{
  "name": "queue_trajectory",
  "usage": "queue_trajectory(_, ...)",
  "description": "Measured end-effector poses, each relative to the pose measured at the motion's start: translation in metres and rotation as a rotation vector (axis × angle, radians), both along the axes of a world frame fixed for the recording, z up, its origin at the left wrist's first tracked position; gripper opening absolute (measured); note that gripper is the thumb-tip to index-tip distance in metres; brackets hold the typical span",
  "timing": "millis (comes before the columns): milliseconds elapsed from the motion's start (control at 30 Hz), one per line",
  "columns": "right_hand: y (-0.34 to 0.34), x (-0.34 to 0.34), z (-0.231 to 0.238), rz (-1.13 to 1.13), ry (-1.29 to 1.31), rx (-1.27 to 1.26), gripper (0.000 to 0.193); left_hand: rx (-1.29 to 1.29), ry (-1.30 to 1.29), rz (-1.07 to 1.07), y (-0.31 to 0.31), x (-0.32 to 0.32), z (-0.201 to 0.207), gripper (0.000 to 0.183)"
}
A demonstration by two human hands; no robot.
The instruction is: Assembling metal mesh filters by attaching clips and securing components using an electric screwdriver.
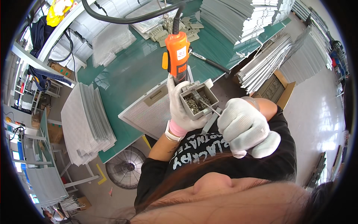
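Observation:
My left hand (176,106), in a white glove with a pink cuff, is wrapped round a small grey box (199,116) tilted toward me. Many small metal screws (193,106) lie inside it. My right hand (244,125), also gloved, is closed round a thin metal rod (212,109) whose far end reaches into the box; its full shape is hidden by my fist. Just beyond the box hangs an orange power screwdriver (178,52) with a black lower end, close to my left fingers. Under my left hand lies a framed mesh panel (143,115).
The green table (123,80) carries stacked mesh panels (85,123) at left, grey plastic pieces (162,35) at the back and a hammer (210,62) at right. White strips (246,18) are piled at the far right. A floor fan (126,167) stands near the table's left corner.

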State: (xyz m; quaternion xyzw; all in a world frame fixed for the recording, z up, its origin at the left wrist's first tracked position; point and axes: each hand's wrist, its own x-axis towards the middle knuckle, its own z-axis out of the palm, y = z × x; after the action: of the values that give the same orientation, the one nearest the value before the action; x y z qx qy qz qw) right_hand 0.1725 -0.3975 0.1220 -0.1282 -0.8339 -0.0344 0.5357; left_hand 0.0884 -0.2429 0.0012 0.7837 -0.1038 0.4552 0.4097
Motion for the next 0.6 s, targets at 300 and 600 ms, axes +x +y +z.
queue_trajectory(300,0.012,0.012,0.025,0.001,0.986,-0.381,0.043,0.083,-0.01,-0.057,-0.004,-0.003,0.004,0.096)
queue_trajectory(600,0.005,-0.005,0.002,-0.005,0.462,0.08,0.028,-0.017,0.03,-0.031,-0.007,-0.002,0.007,0.095)
